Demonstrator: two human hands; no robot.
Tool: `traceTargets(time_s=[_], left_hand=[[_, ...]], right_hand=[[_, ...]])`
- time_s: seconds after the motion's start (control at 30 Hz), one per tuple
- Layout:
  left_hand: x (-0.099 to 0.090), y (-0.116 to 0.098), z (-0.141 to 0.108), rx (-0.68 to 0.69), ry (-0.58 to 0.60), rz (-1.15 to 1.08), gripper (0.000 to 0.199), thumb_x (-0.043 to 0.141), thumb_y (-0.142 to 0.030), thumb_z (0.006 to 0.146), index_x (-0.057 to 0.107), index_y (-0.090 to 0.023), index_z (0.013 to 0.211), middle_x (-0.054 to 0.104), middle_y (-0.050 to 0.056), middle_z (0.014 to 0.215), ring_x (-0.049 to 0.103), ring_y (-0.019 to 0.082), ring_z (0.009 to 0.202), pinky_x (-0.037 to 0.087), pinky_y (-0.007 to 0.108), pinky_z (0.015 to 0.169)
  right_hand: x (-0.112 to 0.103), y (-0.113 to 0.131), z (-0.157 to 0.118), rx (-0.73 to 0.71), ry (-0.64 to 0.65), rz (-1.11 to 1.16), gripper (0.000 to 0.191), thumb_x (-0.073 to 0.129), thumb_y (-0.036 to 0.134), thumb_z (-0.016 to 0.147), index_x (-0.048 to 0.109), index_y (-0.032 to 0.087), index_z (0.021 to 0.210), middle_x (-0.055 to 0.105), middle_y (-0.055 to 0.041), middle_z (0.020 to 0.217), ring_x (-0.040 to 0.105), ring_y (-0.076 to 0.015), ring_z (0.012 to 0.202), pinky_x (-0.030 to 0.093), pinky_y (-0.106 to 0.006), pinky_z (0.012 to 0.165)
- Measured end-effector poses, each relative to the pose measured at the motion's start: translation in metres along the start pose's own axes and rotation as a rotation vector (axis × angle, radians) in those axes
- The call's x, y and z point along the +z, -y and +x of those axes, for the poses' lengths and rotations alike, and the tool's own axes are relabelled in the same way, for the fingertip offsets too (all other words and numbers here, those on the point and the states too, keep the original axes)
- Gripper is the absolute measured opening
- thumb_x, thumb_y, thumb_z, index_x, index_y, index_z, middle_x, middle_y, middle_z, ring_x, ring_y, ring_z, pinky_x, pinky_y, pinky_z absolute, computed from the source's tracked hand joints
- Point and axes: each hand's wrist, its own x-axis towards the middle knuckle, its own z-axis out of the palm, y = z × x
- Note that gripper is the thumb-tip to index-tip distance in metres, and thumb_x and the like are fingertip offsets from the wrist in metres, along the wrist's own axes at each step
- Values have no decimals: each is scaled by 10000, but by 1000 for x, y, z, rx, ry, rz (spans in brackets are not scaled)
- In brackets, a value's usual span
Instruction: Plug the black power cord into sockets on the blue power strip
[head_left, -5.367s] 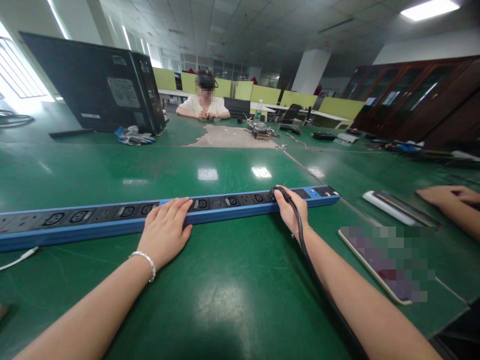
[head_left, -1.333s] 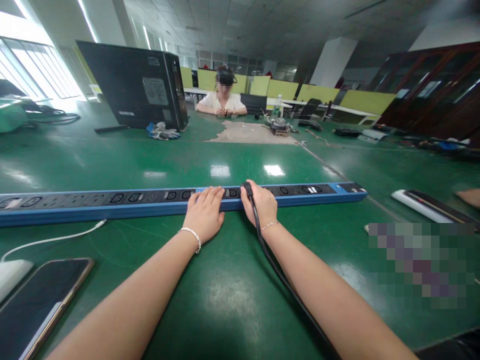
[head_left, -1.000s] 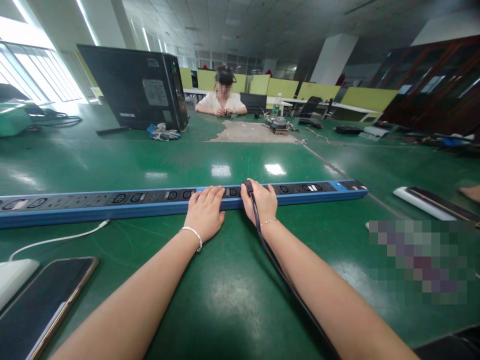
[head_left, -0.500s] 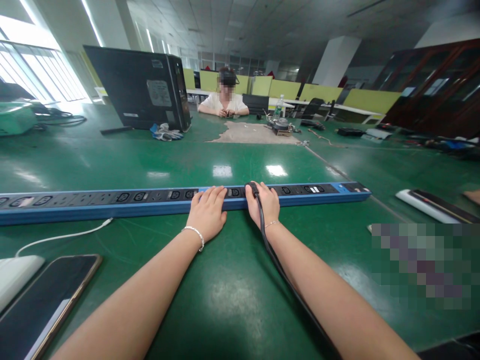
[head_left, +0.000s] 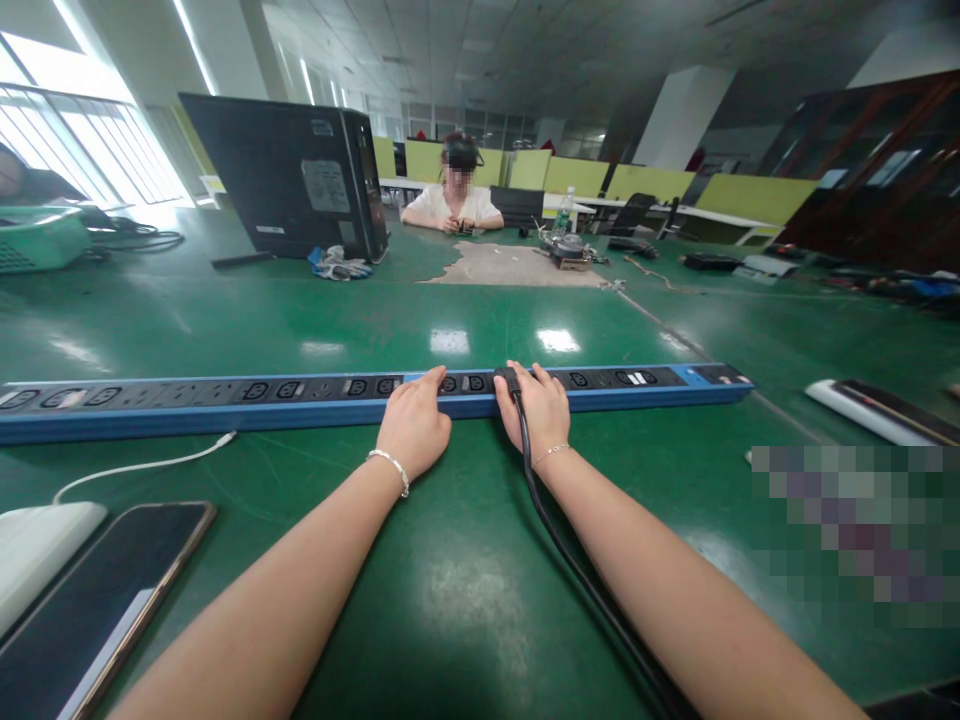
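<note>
A long blue power strip with a row of black sockets lies across the green table. My left hand grips it left of the middle, thumb by the front side, index finger stretched over the top and the others bent. My right hand is closed around a black power plug, which sits against the strip's socket face. How deep the plug is seated cannot be seen. From it a black cable runs down beside my right forearm.
At the left lie a phone, a white device and a white cable. A black computer case, gloves and a green basket stand farther back. Another person sits across the table.
My left hand's fingers have gone from lying flat across the strip to bent, with the index finger extended. My right hand stays on the plug. The view has shifted slightly.
</note>
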Motion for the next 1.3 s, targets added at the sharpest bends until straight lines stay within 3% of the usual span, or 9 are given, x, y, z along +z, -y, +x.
traceTargets(time_s=[0.37,0.63,0.77,0.87,0.93,1.03,1.13,1.23,1.3], left_hand=[[-1,3,2,-142,-120,-13,527,455,-126,683,459,-138,1210,610,139,1212,518,252,1181,295,466,1066],[-6,1,2,-174,-53,19,542,450,-153,707,443,-124,1249,589,143,1226,515,267,1171,331,459,1025],[-7,-1,2,-191,-62,1,543,452,-154,723,435,-125,1265,583,137,1233,511,275,1168,325,470,1030],[-6,1,2,-195,-115,-44,516,461,-156,734,448,-139,1249,593,130,1203,527,280,1136,358,476,1003],[-6,2,1,-149,-176,-104,490,473,-189,763,439,-160,1251,580,124,1212,521,267,1142,380,465,992],[-8,1,-2,66,-236,-182,496,493,-276,810,391,-198,1289,513,112,1296,453,238,1226,365,438,1026],[-12,-5,-5,265,-152,-217,479,527,-319,804,435,-243,1268,498,89,1299,461,224,1212,383,406,1020],[-14,-11,-7,275,-64,-219,462,583,-370,776,504,-265,1219,542,77,1212,521,223,1119,434,382,971],[-14,-14,-7,254,-68,-219,433,578,-387,793,521,-267,1206,556,73,1174,535,211,1090,450,364,957]], right_hand=[[14,-13,2,-103,-75,129,336,445,401,905,604,200,1123,672,-74,1122,553,-200,1138,254,-413,1028],[15,-13,2,-101,-106,226,270,451,393,909,628,214,1007,680,-61,1102,601,-192,1052,238,-417,1028],[11,-12,5,-95,-147,266,312,435,396,909,623,184,1039,692,-77,1047,618,-206,1002,314,-396,996],[4,-7,6,-10,-236,356,393,359,424,927,592,168,1112,680,-98,1061,622,-206,975,412,-348,909],[0,0,4,-25,-265,380,413,349,438,928,578,164,1136,674,-104,1075,618,-204,977,431,-335,890],[-3,12,-3,-259,-169,354,359,416,417,910,600,170,1096,692,-85,1032,624,-189,959,396,-339,947],[-4,19,-11,-422,-83,329,300,413,354,909,613,184,1053,701,-68,992,624,-173,943,362,-346,984],[-2,18,-13,-515,-58,312,293,384,330,901,626,184,979,698,-75,950,621,-177,924,365,-353,980],[0,16,-12,-551,-63,310,294,385,324,892,629,177,964,695,-83,951,618,-180,926,371,-351,975]])
